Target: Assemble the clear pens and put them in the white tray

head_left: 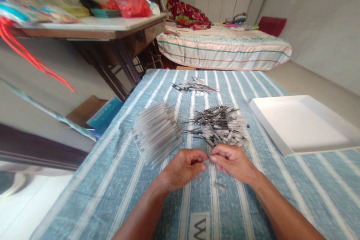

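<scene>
Low over the cloth, my left hand (187,167) and my right hand (232,161) meet with their fingertips pinched together. Between them shows a small pale, see-through tube piece (206,161); its far end is hidden by the fingers. A short clear piece (219,186) lies on the cloth just below the hands. Just beyond my right hand is a loose heap of thin black sticks and whitish short parts (222,125). To the left, a neat stack of slim translucent tubes (157,131) lies side by side. Farther back rests a smaller pile of thin dark sticks (194,87).
A blue striped cloth (118,180) covers the table. At the right stands a shallow white box (306,125). On the left a side table (112,30) holds a red plastic bag (133,3), with red cords (36,58) hanging down. A bed (222,47) stands behind.
</scene>
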Demonstrator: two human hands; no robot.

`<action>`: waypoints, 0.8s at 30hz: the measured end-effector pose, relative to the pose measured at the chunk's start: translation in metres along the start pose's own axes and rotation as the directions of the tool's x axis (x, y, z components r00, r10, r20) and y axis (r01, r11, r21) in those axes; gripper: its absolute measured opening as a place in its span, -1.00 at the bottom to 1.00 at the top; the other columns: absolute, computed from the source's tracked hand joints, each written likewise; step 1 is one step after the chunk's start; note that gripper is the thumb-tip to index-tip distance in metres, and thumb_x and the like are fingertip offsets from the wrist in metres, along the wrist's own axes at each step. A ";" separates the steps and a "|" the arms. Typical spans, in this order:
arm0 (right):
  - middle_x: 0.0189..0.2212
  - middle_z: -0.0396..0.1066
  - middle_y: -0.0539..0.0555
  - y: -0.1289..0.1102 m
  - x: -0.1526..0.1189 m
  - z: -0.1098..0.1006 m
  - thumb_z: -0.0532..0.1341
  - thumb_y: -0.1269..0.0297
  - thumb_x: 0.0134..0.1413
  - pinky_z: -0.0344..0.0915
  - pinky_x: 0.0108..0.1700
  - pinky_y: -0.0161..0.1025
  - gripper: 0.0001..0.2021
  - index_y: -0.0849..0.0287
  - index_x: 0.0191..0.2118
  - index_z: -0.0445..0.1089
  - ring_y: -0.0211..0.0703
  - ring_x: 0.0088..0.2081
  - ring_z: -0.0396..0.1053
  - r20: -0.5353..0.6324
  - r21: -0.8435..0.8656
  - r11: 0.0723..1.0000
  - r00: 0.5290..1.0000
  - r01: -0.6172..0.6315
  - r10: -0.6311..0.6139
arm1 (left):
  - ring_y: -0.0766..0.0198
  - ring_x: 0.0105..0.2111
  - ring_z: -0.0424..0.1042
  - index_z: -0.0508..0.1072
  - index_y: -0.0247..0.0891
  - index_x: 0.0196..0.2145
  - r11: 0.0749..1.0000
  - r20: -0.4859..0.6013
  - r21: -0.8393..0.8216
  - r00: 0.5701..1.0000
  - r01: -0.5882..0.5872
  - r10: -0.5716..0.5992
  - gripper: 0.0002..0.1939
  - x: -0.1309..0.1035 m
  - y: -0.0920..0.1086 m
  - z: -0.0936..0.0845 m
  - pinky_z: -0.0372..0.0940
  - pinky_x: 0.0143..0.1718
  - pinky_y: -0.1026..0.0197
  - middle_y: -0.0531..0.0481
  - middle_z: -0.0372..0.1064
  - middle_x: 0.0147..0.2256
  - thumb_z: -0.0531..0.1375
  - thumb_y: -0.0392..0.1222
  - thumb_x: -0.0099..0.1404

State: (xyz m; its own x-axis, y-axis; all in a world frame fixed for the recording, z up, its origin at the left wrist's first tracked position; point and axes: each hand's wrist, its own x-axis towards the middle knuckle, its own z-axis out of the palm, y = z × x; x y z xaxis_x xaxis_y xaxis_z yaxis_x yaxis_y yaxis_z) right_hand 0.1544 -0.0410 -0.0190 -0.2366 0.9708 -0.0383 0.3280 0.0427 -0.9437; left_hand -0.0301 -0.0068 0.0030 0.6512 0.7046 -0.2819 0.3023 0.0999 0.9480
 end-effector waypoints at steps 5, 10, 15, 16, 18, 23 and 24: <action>-0.71 0.28 -0.09 0.000 0.001 0.002 0.07 0.18 0.12 0.08 -0.64 -0.46 -0.75 0.19 -0.50 0.24 -0.41 -0.71 0.13 -0.016 0.005 0.998 0.998 -0.066 0.066 | 0.43 -0.60 0.13 0.44 -0.32 -0.38 0.994 -0.025 0.102 0.999 -0.044 0.047 -0.86 0.002 -0.003 0.002 0.04 -0.57 0.37 0.14 0.17 -0.59 0.10 -0.31 0.12; -0.74 0.25 -0.11 0.000 0.002 0.004 0.05 0.18 0.13 0.04 -0.65 -0.47 -0.74 0.17 -0.51 0.21 -0.41 -0.72 0.10 -0.058 -0.018 0.995 0.994 -0.095 0.093 | 0.41 -0.56 0.12 0.42 -0.31 -0.41 0.970 -0.076 0.224 0.990 -0.098 0.118 -0.88 0.004 -0.006 0.003 0.04 -0.54 0.35 0.14 0.15 -0.58 0.09 -0.32 0.12; -0.77 0.22 -0.12 0.001 0.004 0.007 0.02 0.17 0.15 0.03 -0.67 -0.46 -0.71 0.15 -0.55 0.17 -0.41 -0.74 0.08 -0.121 -0.043 0.992 0.986 -0.121 0.115 | 0.37 -0.45 0.26 0.43 -0.27 -0.36 0.897 -0.092 0.405 0.968 -0.179 0.235 -0.84 0.005 -0.006 0.005 0.13 -0.39 0.34 0.10 0.30 -0.48 0.07 -0.36 0.14; -0.77 0.22 -0.12 0.002 0.005 0.008 0.02 0.16 0.15 0.02 -0.67 -0.46 -0.70 0.15 -0.56 0.16 -0.41 -0.75 0.07 -0.134 -0.045 0.991 0.984 -0.126 0.119 | 0.36 -0.41 0.28 0.44 -0.26 -0.36 0.876 -0.090 0.442 0.962 -0.194 0.258 -0.83 0.005 -0.006 0.005 0.14 -0.35 0.33 0.09 0.32 -0.45 0.07 -0.36 0.14; -0.77 0.22 -0.12 0.003 0.005 0.010 0.02 0.14 0.15 0.02 -0.67 -0.45 -0.69 0.16 -0.56 0.16 -0.41 -0.75 0.07 -0.149 -0.044 0.990 0.981 -0.131 0.123 | 0.34 -0.39 0.29 0.45 -0.25 -0.35 0.842 -0.084 0.503 0.959 -0.194 0.271 -0.85 0.004 -0.004 0.005 0.15 -0.34 0.32 0.06 0.33 -0.43 0.09 -0.34 0.13; -0.75 0.22 -0.11 0.001 0.003 0.003 0.01 0.13 0.15 0.03 -0.64 -0.44 -0.67 0.17 -0.57 0.16 -0.41 -0.73 0.07 -0.156 -0.031 0.993 0.982 -0.116 0.109 | 0.32 -0.43 0.30 0.48 -0.24 -0.37 0.837 -0.089 0.510 0.955 -0.199 0.282 -0.84 0.004 -0.003 0.000 0.17 -0.38 0.30 0.04 0.34 -0.45 0.09 -0.30 0.15; -0.74 0.22 -0.11 -0.001 0.002 -0.001 0.02 0.13 0.15 0.03 -0.63 -0.44 -0.69 0.17 -0.55 0.18 -0.41 -0.71 0.07 -0.119 -0.032 0.994 0.988 -0.108 0.103 | 0.31 -0.43 0.30 0.48 -0.24 -0.39 0.849 -0.115 0.488 0.949 -0.203 0.293 -0.84 0.004 -0.003 -0.002 0.17 -0.38 0.30 0.04 0.34 -0.46 0.09 -0.29 0.15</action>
State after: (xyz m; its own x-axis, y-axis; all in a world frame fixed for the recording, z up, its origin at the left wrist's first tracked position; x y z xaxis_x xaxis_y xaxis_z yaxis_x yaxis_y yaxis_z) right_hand 0.1546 -0.0391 -0.0180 -0.0912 0.9912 -0.0963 0.3809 -0.0546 -0.9230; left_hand -0.0300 -0.0031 -0.0008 0.6262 0.7792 0.0270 0.4644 -0.4006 0.7898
